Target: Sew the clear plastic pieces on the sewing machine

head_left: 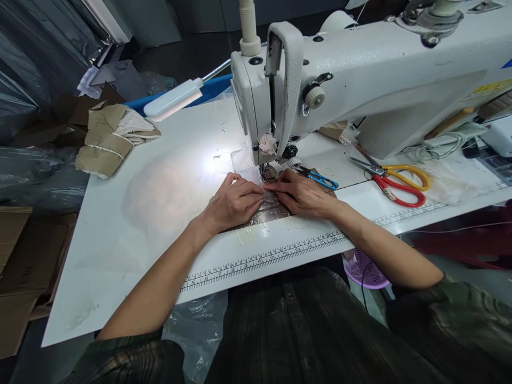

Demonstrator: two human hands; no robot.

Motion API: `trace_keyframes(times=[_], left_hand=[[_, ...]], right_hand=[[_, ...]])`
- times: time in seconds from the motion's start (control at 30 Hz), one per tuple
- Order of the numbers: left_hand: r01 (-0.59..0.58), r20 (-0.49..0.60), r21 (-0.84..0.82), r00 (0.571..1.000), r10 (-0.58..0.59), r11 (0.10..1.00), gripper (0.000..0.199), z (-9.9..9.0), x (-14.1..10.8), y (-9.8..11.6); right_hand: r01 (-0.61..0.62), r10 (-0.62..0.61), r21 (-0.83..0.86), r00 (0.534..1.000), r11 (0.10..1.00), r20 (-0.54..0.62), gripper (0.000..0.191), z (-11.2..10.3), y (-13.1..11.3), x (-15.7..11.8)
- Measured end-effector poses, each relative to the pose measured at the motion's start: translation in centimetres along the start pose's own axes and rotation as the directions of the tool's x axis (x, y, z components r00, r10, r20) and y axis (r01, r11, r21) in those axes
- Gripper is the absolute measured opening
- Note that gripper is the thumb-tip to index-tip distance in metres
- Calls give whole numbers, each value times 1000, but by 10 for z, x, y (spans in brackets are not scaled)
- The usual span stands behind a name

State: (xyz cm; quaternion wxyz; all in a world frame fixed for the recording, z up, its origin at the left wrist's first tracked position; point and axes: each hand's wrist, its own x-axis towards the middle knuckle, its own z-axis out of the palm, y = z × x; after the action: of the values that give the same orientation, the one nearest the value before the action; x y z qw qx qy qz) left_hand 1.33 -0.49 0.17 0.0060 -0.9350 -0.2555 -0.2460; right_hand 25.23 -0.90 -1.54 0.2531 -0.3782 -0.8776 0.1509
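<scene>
A white sewing machine (256, 101) stands over the table, its presser foot (264, 172) down by a thin, whitish, see-through piece of fabric (269, 197). From the left, my left hand (236, 201) has its fingers bent together on the edge of this fabric. Close to the foot, my right hand (302, 194) pinches the fabric from the other side, its index fingertip near the left fingers. Beneath both hands lies a shiny metal plate (266, 216). Blue thread snips (320, 178) rest just behind my right hand. The fingertips partly hide the fabric.
Scissors with red and yellow handles (400, 184) lie to the right. A printed ruler strip (260, 261) runs along the table's front edge. At the far left sits a tied brown bundle (106, 141). A lamp (174, 100) lights the white tabletop (132, 234).
</scene>
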Motion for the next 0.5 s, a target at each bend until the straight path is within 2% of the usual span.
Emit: trace_keyframes(times=[0.13, 0.37, 0.5], left_hand=[[-36, -46, -1, 998, 36, 999, 16, 2, -1, -1], [-21, 2, -4, 1000, 21, 1000, 15, 3, -3, -2], [-38, -14, 9, 999, 38, 999, 14, 4, -2, -2]], right_hand=[[9, -9, 8, 1000, 1000, -6, 39, -1, 0, 0], [20, -20, -8, 1000, 1000, 7, 38, 0, 0, 0], [-12, 11, 22, 1000, 1000, 12, 39, -3, -1, -1]])
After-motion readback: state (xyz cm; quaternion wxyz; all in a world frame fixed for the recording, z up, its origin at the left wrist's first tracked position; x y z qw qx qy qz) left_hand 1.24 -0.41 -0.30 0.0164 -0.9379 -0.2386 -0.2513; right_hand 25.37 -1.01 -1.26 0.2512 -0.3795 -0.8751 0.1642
